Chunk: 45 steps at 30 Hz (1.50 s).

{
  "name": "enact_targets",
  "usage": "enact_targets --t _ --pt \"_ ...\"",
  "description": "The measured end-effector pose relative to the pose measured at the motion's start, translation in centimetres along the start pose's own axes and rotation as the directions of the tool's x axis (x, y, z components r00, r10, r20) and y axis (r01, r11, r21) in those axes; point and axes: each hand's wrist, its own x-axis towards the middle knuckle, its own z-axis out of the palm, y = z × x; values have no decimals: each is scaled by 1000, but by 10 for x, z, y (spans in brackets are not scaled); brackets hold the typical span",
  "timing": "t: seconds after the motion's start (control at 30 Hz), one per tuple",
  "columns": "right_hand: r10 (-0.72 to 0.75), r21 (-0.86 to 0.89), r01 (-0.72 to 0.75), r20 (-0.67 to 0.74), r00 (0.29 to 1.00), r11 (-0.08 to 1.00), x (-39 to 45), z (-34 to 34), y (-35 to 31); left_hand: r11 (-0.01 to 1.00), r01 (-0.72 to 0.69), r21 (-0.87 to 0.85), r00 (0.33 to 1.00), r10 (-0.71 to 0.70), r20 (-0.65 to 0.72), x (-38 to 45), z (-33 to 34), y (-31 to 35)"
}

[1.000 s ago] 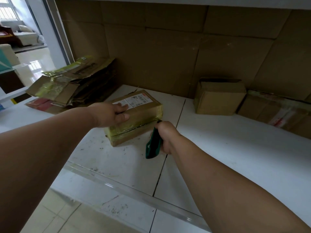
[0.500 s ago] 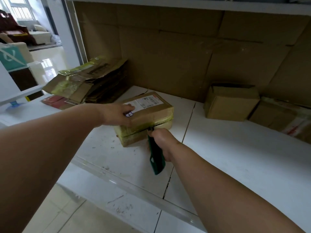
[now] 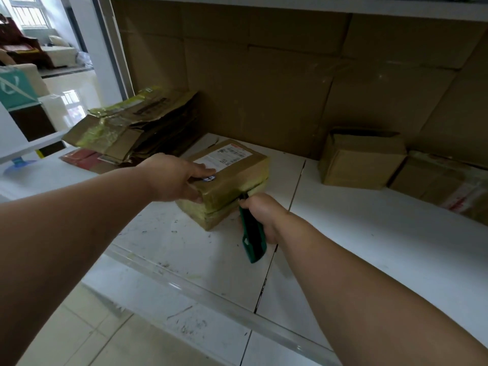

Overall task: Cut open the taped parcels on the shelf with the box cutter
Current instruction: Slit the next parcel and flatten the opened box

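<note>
A brown parcel (image 3: pixel 232 178) wrapped in yellowish tape lies on the white shelf (image 3: pixel 356 233), with a white shipping label on top. My left hand (image 3: pixel 174 178) grips its near left corner, fingers over the top and thumb on the side. My right hand (image 3: pixel 264 215) grips a green box cutter (image 3: pixel 252 239), whose tip is at the taped seam on the parcel's near side. The blade itself is hidden at the seam.
Flattened, torn cardboard boxes (image 3: pixel 137 128) are piled at the shelf's left end. Two more brown boxes stand at the back right, one plain (image 3: pixel 361 162) and one with red and clear tape (image 3: pixel 443 186). Cardboard sheets line the back wall (image 3: pixel 290 75).
The box cutter has moved left along the parcel's side seam from its right end toward the middle. My left hand has kept its hold on the parcel.
</note>
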Motion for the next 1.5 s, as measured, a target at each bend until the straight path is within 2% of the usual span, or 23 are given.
enact_targets --t 0.07,0.17,0.27,0.43,0.63,0.77,0.83,0.9,0.97,1.07,1.17,1.27,1.33,1.5 --pt "20 -72 -18 32 999 997 0 -9 -4 994 -6 107 998 13 -66 3 3 10" --pt "30 -183 -9 116 993 983 -5 -7 -3 988 18 154 996 -5 -89 7 5 19" --pt "33 -143 -7 175 984 990 -9 -4 4 986 23 166 998 -13 -58 6 4 23" --pt "37 -173 7 249 968 985 -16 -7 11 988 47 147 998 -39 -52 2 3 27" --pt "32 -184 23 293 956 983 -20 -15 16 959 73 273 997 -60 -54 5 -1 34" --pt "23 -156 22 281 959 988 -20 -31 15 939 127 320 986 -86 -142 15 4 45" --pt "37 -217 27 285 958 976 -22 -37 16 927 185 327 973 -126 -195 23 8 56" --pt "40 -284 46 291 956 958 -24 -36 18 942 219 254 958 -159 -239 30 8 69" --pt "3 -222 52 239 971 974 -23 -39 18 972 185 143 964 -151 -221 38 4 74" --pt "-53 -174 82 169 984 981 -24 -53 16 995 87 55 994 -82 -76 38 -3 64" --pt "-121 -129 133 90 989 983 -25 -61 21 996 60 -61 998 -58 37 29 -3 50" --pt "-366 -344 329 -45 930 879 -20 -55 31 999 44 -6 999 -44 -2 26 4 49" --pt "-474 -459 386 -87 876 800 -19 -49 33 998 43 40 999 -42 -26 25 5 49" --pt "-540 -517 419 -101 836 746 -23 -42 25 993 64 102 997 -60 -48 28 8 49"
